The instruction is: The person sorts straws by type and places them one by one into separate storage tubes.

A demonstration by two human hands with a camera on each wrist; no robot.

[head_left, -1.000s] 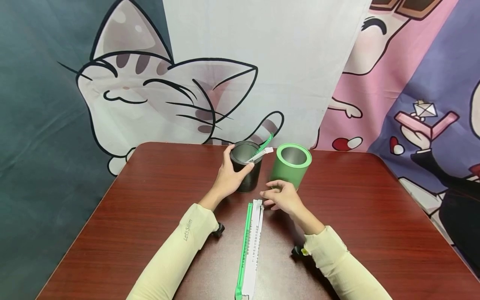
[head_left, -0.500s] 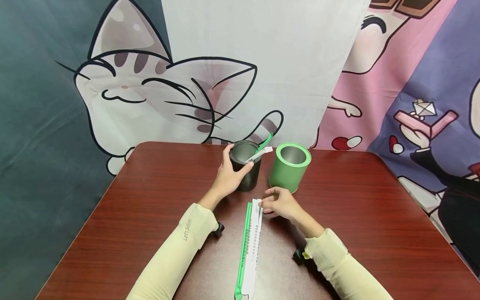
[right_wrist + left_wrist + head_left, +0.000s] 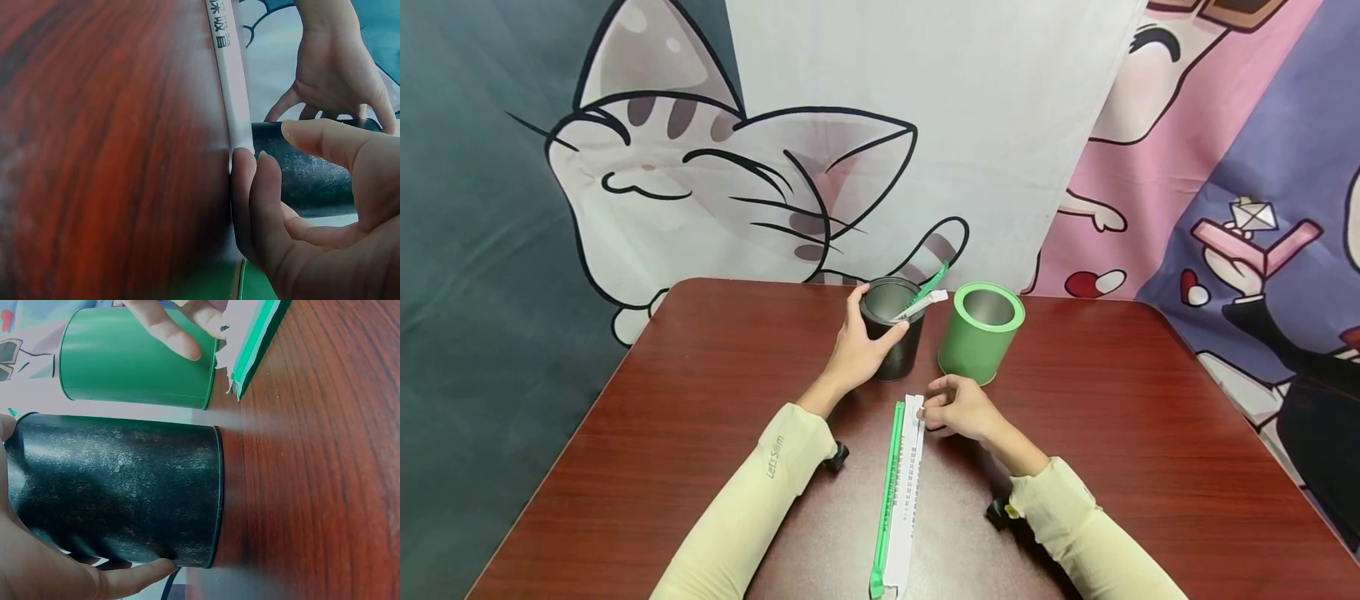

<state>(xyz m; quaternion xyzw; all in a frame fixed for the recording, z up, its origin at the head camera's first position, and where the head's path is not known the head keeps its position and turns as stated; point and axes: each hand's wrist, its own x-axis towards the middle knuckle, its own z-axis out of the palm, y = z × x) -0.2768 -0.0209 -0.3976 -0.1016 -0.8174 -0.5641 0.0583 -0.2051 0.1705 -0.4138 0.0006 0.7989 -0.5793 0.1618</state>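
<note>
My left hand (image 3: 856,350) grips a black canister (image 3: 125,487) standing upright on the table, thumb and fingers spread round its upper part. A green-wrapped straw (image 3: 934,282) and a white-wrapped straw (image 3: 928,305) lean out of its mouth. On the table in front lie long wrapped straws side by side, a green one (image 3: 888,500) and white ones (image 3: 906,492) with printed characters. My right hand (image 3: 962,408) is at their far end. In the right wrist view its fingertips (image 3: 244,161) touch the end of a white straw, while the thumb stays apart from it.
An upright green canister (image 3: 977,346) stands right of the black one, just beyond my right hand. The dark red wooden table (image 3: 700,400) ends at a cloth backdrop (image 3: 1000,125) with cartoon drawings. Something black (image 3: 1315,442) shows at the far right.
My right hand has come slightly down and its fingertips have reached the far end of the white straws. The left hand keeps its hold on the black canister.
</note>
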